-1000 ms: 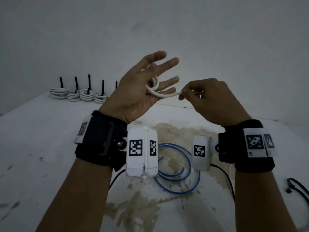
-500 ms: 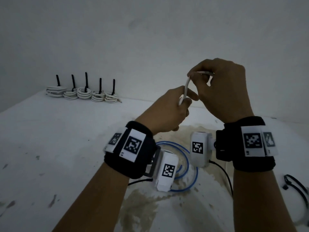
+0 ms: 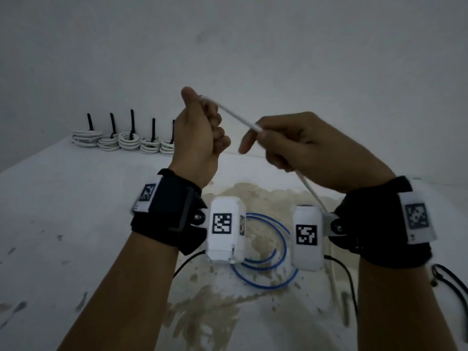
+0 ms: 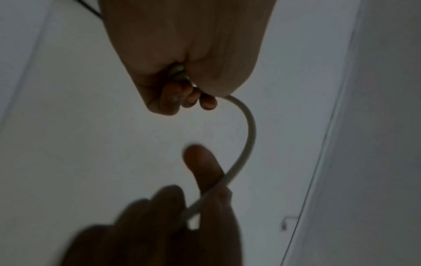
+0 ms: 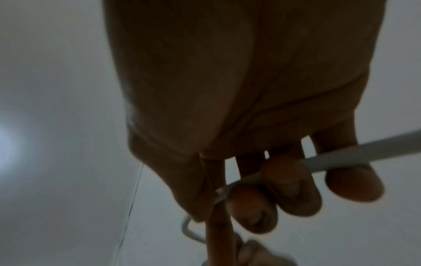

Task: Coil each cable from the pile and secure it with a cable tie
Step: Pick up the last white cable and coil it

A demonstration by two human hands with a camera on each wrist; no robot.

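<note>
A white cable (image 3: 235, 115) stretches between my two raised hands above the table. My left hand (image 3: 200, 130) is a closed fist gripping the wound part of the cable; in the left wrist view the cable (image 4: 249, 129) curves out from under the fist (image 4: 189, 79). My right hand (image 3: 291, 143) holds the cable with curled fingers, the index finger sticking out, and the cable (image 3: 312, 192) runs down past that wrist. In the right wrist view the cable (image 5: 341, 158) passes under the bent fingers (image 5: 293, 187). A blue cable (image 3: 268, 259) lies looped on the table below.
Several tied white coils (image 3: 129, 140) with upright black ties stand in a row at the back left of the white, stained table (image 3: 76, 224). A black tie or cord (image 3: 450, 282) lies at the right edge. The wall is close behind.
My left hand went from open with cable around the fingers to a fist and rose. My right hand dropped lower and rightward, drawing the cable out taut between the hands.
</note>
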